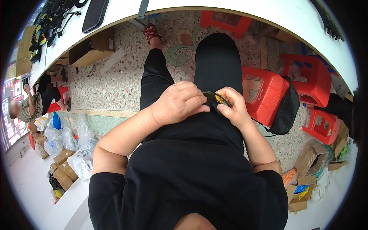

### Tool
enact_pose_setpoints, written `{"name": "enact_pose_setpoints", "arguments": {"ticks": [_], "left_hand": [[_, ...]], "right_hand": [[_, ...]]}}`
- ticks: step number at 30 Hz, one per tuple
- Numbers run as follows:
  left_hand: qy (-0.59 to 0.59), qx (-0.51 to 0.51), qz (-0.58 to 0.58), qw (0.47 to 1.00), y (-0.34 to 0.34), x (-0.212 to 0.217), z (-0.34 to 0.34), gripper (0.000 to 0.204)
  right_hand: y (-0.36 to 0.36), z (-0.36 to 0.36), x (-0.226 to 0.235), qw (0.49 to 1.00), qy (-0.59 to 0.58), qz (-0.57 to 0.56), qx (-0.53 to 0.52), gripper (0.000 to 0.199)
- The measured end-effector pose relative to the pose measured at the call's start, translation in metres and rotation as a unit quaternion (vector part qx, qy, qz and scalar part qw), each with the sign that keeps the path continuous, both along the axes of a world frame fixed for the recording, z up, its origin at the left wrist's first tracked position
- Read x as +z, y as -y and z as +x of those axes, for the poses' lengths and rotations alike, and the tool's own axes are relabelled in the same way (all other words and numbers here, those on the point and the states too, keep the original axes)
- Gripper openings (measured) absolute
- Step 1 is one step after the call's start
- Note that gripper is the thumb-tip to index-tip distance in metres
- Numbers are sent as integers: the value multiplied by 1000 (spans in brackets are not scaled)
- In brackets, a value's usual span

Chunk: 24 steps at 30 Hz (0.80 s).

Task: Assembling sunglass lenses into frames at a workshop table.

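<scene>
Above my lap, I hold a pair of dark sunglasses (217,100) with a curved glossy lens and a patch of yellow-orange near the middle. My left hand (183,100) is closed on their left end, its fingers bent over the lens edge and covering much of that side. At the other end, my right hand (232,105) pinches them between thumb and fingers. The parts under my fingers are hidden.
A white table (126,11) curves across the far side, bearing a phone (95,15) and a pile of black eyewear parts (48,27). Red stools (264,94) stand at right, beside a black bag (286,109). Cardboard boxes (64,174) and plastic bags lie at left; another person (34,103) sits there.
</scene>
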<state>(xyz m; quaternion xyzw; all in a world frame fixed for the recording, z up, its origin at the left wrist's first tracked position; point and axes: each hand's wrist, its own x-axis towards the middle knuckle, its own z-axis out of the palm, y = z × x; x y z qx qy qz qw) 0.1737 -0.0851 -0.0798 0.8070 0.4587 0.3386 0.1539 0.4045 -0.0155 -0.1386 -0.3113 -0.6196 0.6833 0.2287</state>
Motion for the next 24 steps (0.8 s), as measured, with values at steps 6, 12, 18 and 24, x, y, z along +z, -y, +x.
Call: {"name": "enact_pose_setpoints", "arguments": {"ticks": [6, 12, 18, 24], "left_hand": [[21, 8, 12, 1000, 12, -1, 8, 29], [52, 17, 3, 998, 5, 1, -4, 40], [39, 47, -25, 998, 15, 0, -18, 46], [57, 35, 4, 998, 18, -1, -16, 38]], "right_hand": [[4, -5, 8, 988, -9, 152, 24, 37], [5, -7, 13, 984, -5, 175, -28, 41], [4, -3, 5, 983, -3, 179, -23, 50], [5, -8, 6, 986, -1, 165, -9, 51]]}}
